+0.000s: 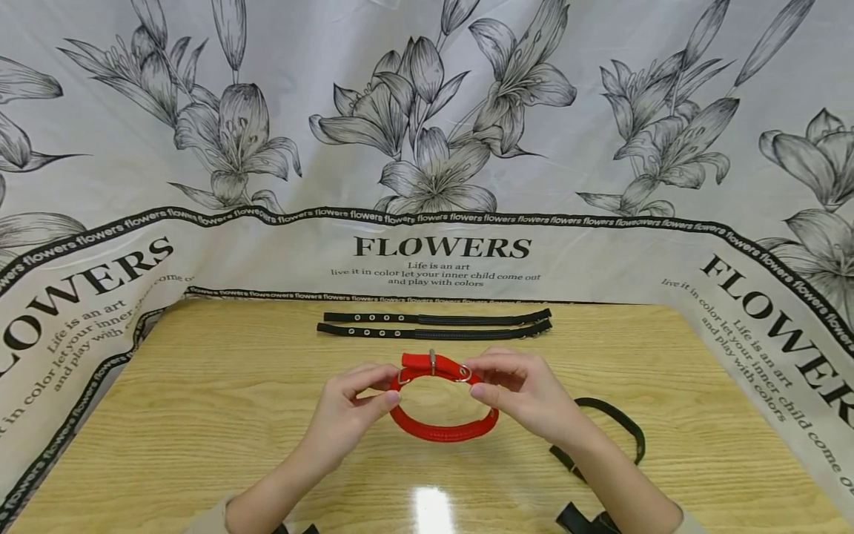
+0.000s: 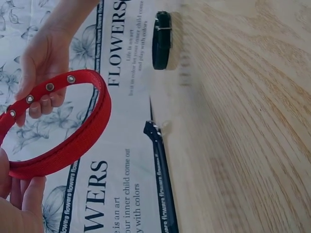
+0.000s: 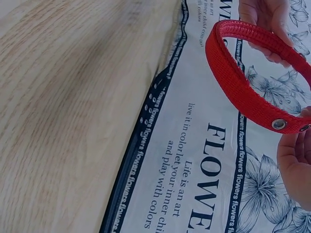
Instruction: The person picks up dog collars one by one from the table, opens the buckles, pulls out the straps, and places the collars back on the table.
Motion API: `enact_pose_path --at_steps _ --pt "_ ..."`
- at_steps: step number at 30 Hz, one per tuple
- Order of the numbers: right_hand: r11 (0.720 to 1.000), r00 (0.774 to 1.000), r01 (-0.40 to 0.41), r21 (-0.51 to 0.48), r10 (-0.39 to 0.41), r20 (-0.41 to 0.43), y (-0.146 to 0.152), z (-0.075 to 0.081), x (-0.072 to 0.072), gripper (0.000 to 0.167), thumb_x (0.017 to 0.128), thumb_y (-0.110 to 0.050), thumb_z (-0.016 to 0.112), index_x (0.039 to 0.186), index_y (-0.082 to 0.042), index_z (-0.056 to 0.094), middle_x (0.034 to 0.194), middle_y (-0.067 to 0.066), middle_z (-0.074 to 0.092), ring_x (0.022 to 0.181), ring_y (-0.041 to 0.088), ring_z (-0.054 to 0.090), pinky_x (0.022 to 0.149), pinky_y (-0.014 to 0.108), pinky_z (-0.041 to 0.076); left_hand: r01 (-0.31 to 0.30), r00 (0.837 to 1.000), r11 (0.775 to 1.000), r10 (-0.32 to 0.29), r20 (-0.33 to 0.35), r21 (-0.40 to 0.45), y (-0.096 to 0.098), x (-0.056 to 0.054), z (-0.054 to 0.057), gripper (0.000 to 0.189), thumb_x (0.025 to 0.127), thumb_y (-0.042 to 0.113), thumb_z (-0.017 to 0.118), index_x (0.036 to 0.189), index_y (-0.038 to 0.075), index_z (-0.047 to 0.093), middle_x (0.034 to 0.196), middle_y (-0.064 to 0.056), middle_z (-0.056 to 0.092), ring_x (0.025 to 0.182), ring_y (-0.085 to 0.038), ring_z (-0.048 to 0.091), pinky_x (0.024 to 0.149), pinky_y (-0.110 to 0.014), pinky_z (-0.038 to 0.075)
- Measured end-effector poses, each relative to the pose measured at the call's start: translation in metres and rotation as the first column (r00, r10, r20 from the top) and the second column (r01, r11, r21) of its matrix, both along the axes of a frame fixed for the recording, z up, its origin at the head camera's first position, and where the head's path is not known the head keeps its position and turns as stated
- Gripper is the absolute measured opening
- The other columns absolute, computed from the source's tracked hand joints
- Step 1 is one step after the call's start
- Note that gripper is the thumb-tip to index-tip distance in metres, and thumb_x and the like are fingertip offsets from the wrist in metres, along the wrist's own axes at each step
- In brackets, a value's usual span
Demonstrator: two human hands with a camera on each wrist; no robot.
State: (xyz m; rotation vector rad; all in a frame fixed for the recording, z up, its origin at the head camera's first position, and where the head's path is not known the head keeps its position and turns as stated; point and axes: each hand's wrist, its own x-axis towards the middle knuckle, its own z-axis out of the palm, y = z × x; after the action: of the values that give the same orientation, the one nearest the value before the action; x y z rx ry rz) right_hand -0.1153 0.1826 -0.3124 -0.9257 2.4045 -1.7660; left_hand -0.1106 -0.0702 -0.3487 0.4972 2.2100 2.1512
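A red pet collar (image 1: 443,432), fastened into a loop with a metal buckle and metal rings, is held up over the table between both hands. On its left side my left hand (image 1: 350,408) pinches the band between thumb and fingers. My right hand (image 1: 527,389) pinches the opposite side, next to a metal ring. Metal eyelets line part of the red collar (image 2: 73,153) in the left wrist view. The right wrist view shows the plain padded stretch of the collar (image 3: 228,82) and an eyelet near the right hand (image 3: 296,165).
Two black collars (image 1: 373,317) lie straight, side by side, at the back of the wooden table (image 1: 200,415). A looped black collar (image 1: 630,423) lies to the right, partly behind the right forearm. Another black strap (image 1: 580,519) shows at the front edge. A flower-printed cloth (image 1: 267,252) hangs behind.
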Motion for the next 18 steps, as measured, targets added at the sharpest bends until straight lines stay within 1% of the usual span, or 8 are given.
enact_pose_path --at_steps 3,6,7,10,14,16,18 --pt "1.000 0.999 0.015 -0.024 -0.014 0.034 -0.0011 0.0022 0.0017 0.019 0.085 -0.003 0.066 0.103 0.005 0.067 0.090 0.012 0.062 0.076 0.015 0.057 0.063 0.024 0.052 -0.014 0.999 1.000 0.014 0.034 0.017 0.0003 0.0019 0.0029 0.027 0.081 -0.007 0.066 0.108 -0.007 0.065 0.104 -0.016 0.063 0.092 -0.020 0.057 0.075 -0.029 0.055" --pt "0.999 0.999 0.018 -0.044 -0.016 0.034 -0.0020 0.0036 0.0025 0.018 0.084 -0.003 0.067 0.101 0.005 0.067 0.086 0.009 0.062 0.073 0.014 0.056 0.060 0.024 0.051 -0.024 0.998 0.999 0.022 0.053 0.028 0.0004 0.0034 0.0053 0.026 0.081 -0.008 0.065 0.108 -0.008 0.065 0.104 -0.016 0.063 0.091 -0.019 0.057 0.075 -0.029 0.055" --pt "0.999 0.999 0.022 -0.038 -0.021 0.031 -0.0021 0.0040 0.0028 0.020 0.084 -0.002 0.068 0.102 0.004 0.067 0.086 0.007 0.062 0.073 0.014 0.056 0.061 0.024 0.051 -0.019 0.999 0.999 0.018 0.051 0.030 0.0003 0.0036 0.0054 0.026 0.081 -0.008 0.065 0.107 -0.008 0.065 0.104 -0.017 0.062 0.091 -0.019 0.057 0.075 -0.029 0.055" --pt "0.999 0.999 0.042 -0.014 -0.042 0.034 -0.0020 0.0060 0.0042 0.025 0.083 -0.001 0.068 0.107 0.003 0.066 0.086 0.007 0.059 0.072 0.014 0.052 0.058 0.023 0.049 -0.043 0.996 0.998 0.040 0.083 0.036 -0.0003 0.0034 0.0054 0.026 0.081 -0.008 0.065 0.107 -0.007 0.065 0.101 -0.016 0.063 0.090 -0.019 0.057 0.074 -0.027 0.055" --pt "0.996 0.993 0.077 0.033 -0.080 0.085 -0.0008 0.0079 0.0058 0.032 0.083 -0.003 0.069 0.114 0.000 0.064 0.093 0.008 0.062 0.073 0.015 0.052 0.060 0.024 0.049 -0.073 0.992 0.997 0.069 0.102 0.037 -0.0025 0.0031 0.0049 0.025 0.082 -0.008 0.065 0.107 -0.006 0.066 0.102 -0.015 0.063 0.090 -0.020 0.056 0.074 -0.026 0.054" --pt "0.995 0.991 0.081 0.051 -0.087 0.107 0.0006 0.0073 0.0053 0.033 0.083 -0.005 0.069 0.115 0.000 0.064 0.097 0.010 0.063 0.075 0.016 0.054 0.063 0.024 0.051 -0.071 0.994 0.997 0.068 0.089 0.030 -0.0040 0.0030 0.0046 0.025 0.082 -0.007 0.065 0.107 -0.006 0.066 0.103 -0.015 0.063 0.091 -0.021 0.056 0.074 -0.027 0.055" --pt "0.994 0.985 0.092 0.062 -0.099 0.139 0.0023 0.0068 0.0048 0.034 0.084 -0.007 0.069 0.116 0.000 0.063 0.098 0.012 0.063 0.078 0.017 0.057 0.068 0.026 0.053 -0.085 0.992 0.996 0.082 0.093 0.026 -0.0057 0.0026 0.0045 0.026 0.082 -0.006 0.065 0.109 -0.006 0.065 0.101 -0.016 0.064 0.091 -0.020 0.057 0.075 -0.026 0.054"
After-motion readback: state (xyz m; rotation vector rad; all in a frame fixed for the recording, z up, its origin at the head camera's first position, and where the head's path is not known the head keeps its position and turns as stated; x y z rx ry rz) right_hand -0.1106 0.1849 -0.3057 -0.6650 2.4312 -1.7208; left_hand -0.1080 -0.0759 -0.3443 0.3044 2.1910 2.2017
